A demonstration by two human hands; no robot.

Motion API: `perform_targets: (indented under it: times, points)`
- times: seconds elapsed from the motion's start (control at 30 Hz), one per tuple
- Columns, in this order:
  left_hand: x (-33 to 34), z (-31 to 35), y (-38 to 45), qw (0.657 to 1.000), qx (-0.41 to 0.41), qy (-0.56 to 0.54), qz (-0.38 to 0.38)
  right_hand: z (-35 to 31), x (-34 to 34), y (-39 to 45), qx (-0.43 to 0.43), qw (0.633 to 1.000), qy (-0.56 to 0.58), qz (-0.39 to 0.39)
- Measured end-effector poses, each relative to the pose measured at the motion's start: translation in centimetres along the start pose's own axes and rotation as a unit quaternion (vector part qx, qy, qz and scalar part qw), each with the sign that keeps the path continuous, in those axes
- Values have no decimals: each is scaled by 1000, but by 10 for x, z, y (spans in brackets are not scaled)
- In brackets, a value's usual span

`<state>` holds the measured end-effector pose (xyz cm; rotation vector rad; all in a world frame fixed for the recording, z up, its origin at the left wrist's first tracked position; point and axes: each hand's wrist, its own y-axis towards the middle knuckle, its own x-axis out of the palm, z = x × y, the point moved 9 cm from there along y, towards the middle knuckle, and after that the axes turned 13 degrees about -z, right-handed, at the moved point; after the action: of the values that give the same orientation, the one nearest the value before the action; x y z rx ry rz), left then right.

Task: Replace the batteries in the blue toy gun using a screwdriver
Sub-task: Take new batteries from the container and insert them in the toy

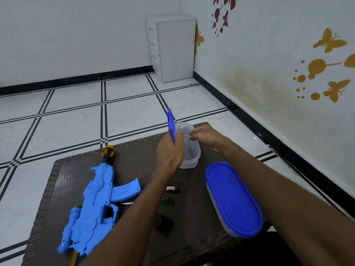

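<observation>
Blue toy gun (pixel 92 204), two tubs (pixel 189 148), one battery (pixel 171 188)

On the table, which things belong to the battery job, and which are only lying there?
For the job: blue toy gun, green-handled screwdriver, loose battery, black cover.

Only lying there: closed blue-lidded container, white drawer cabinet.

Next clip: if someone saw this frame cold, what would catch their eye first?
Probably the blue toy gun lying on the left of the dark table, then the two hands at the table's far edge: the left hand lifts a blue lid off a clear container while the right hand reaches over its rim. A second container with a blue lid on sits at right.
</observation>
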<state>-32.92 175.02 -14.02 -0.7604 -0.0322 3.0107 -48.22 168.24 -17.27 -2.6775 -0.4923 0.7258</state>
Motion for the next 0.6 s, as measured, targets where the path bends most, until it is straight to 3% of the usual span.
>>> perform_targets:
  times: [0.23, 0.33, 0.4, 0.5, 0.6]
  points:
    - [-55, -41, -6, 983, -63, -153, 77, -25, -3, -10, -26, 962, -255, 98]
    - [-82, -73, -21, 967, -106, -212, 96, -67, 26, -42, -123, 937, -305, 114]
    - [-100, -94, -36, 948, -132, -268, 113, -87, 70, -56, -184, 923, -336, 41]
    - [-121, -117, -60, 921, -163, -325, 141, -71, 135, -59, -136, 881, -444, -93]
    - [-134, -129, -86, 903, -170, -363, 154, -50, 174, -60, -113, 830, -526, -149]
